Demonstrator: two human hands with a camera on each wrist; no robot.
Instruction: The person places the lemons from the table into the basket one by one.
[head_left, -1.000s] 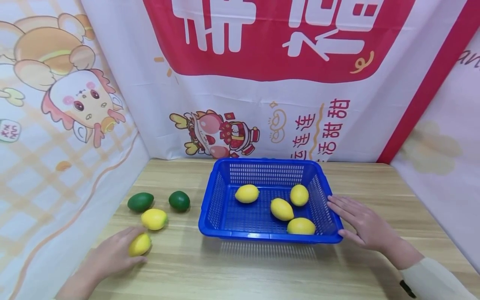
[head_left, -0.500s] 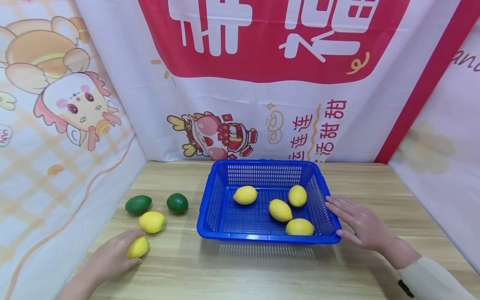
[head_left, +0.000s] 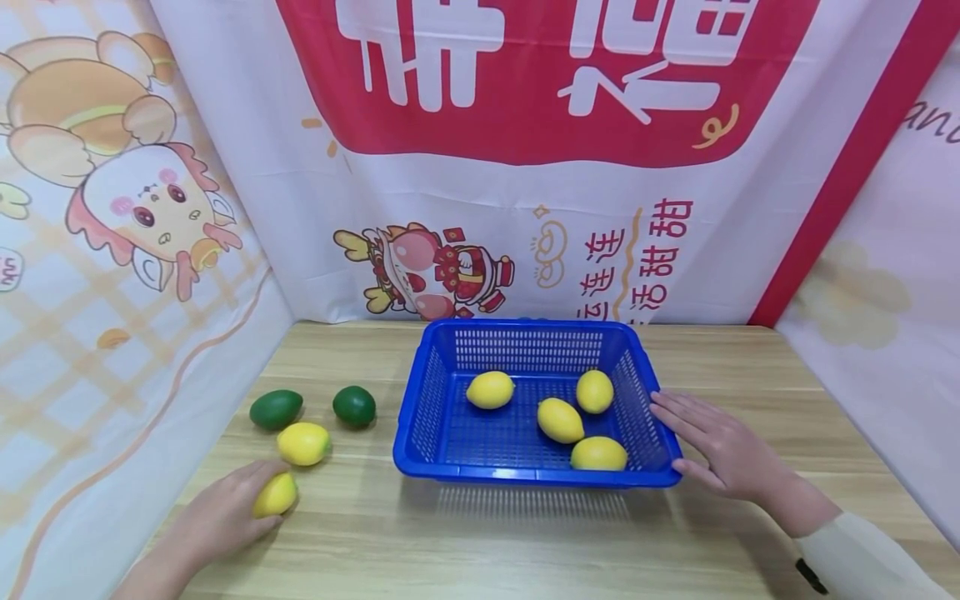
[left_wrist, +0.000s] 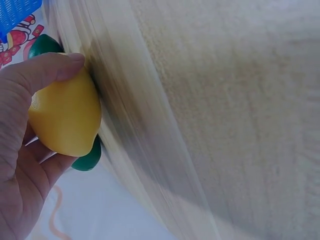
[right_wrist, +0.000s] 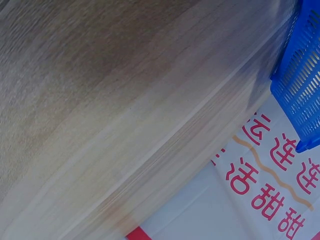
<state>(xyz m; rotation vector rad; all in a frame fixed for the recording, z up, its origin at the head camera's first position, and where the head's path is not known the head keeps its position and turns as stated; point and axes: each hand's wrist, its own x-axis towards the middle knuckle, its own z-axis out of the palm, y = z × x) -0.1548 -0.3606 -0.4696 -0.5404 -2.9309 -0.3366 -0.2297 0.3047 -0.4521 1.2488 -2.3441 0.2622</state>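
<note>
In the head view my left hand (head_left: pixel 227 510) grips a yellow lemon (head_left: pixel 277 495) at the table's left side. The left wrist view has the thumb over the top of this lemon (left_wrist: pixel 67 117) and fingers beneath it. Just beyond it lies a second lemon (head_left: pixel 303 443), with one dark green lime (head_left: pixel 276 409) behind and another green lime (head_left: pixel 355 406) to the right. My right hand (head_left: pixel 722 448) rests against the right rim of a blue plastic basket (head_left: pixel 495 476), fingers extended. Several lemons lie inside, one lemon (head_left: pixel 491 390) apart on the left. The right wrist view leaves the right hand out.
The wood-grain table (head_left: pixel 465 558) runs back to a white and red printed cloth (head_left: pixel 525 192) hanging behind the basket. Another printed cloth (head_left: pixel 112 333) walls the left side, and a pale cloth (head_left: pixel 892 358) the right.
The head view has shifted slightly, moving the scene a little left. My left hand keeps its grip on the lemon, and my right hand stays at the basket's rim.
</note>
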